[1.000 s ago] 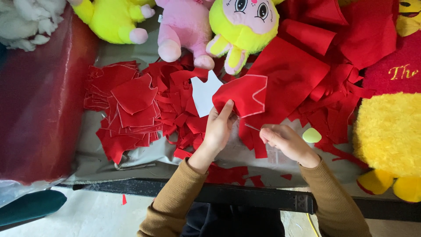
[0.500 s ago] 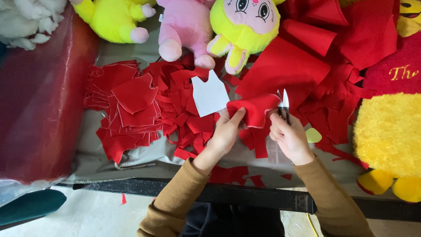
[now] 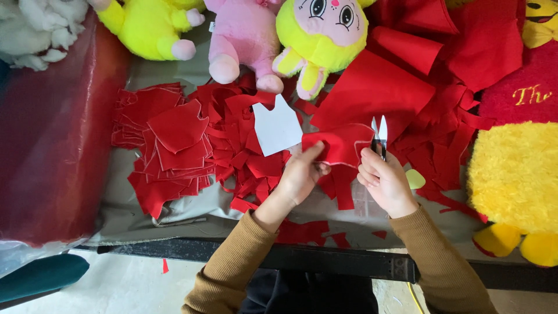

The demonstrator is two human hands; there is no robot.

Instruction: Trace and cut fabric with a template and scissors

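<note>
My left hand (image 3: 302,174) pinches a red felt piece (image 3: 340,145) marked with a pale outline, holding it up over the table. My right hand (image 3: 385,180) grips small snips (image 3: 378,132), blades apart and pointing up at the piece's right edge. A white paper template (image 3: 276,125) lies on red scraps just left of the piece. A stack of cut red felt shapes (image 3: 168,145) sits further left.
Plush toys line the far edge: a yellow one (image 3: 154,26), a pink one (image 3: 244,35), a yellow-green doll (image 3: 322,35). A big yellow and red plush (image 3: 514,168) fills the right. Red fabric sheets (image 3: 383,87) lie behind. A dark red bag (image 3: 52,134) stands left.
My left hand drew the red felt piece in from flat on the table and folded it up. My right hand picked up the snips and brought them to its right edge.
</note>
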